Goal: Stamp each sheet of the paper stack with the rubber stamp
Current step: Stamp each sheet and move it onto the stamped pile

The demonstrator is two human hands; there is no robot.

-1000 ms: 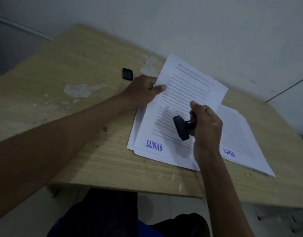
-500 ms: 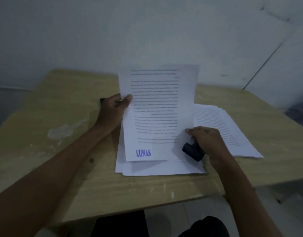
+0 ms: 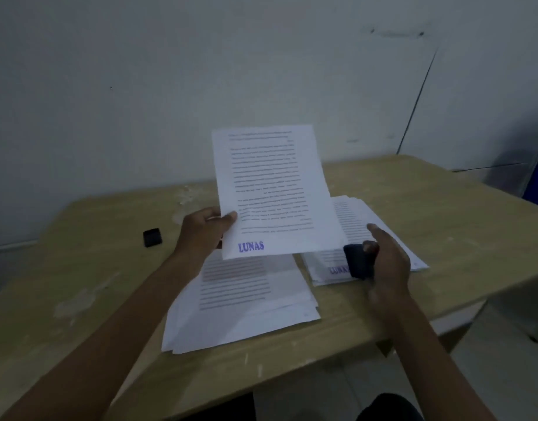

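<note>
My left hand (image 3: 205, 230) pinches a stamped sheet (image 3: 273, 192) raised above the stack (image 3: 246, 314) on the worktop (image 3: 94, 268). My right hand (image 3: 386, 262) grips the stamp (image 3: 357, 264) over the done pile (image 3: 361, 220). I judge several sheets remain.

A printed sheet (image 3: 273, 189) stands nearly upright above the table, lifted clear, with a blue "LUNAS" stamp mark (image 3: 251, 247) at its lower left corner. Below it lies the paper stack (image 3: 243, 311), slightly fanned, its top page showing lines of text. To the right lies a second pile (image 3: 352, 214), stamped "LUNAS" too. The dark rubber stamp (image 3: 357, 264) hangs over that pile's near edge.
</note>
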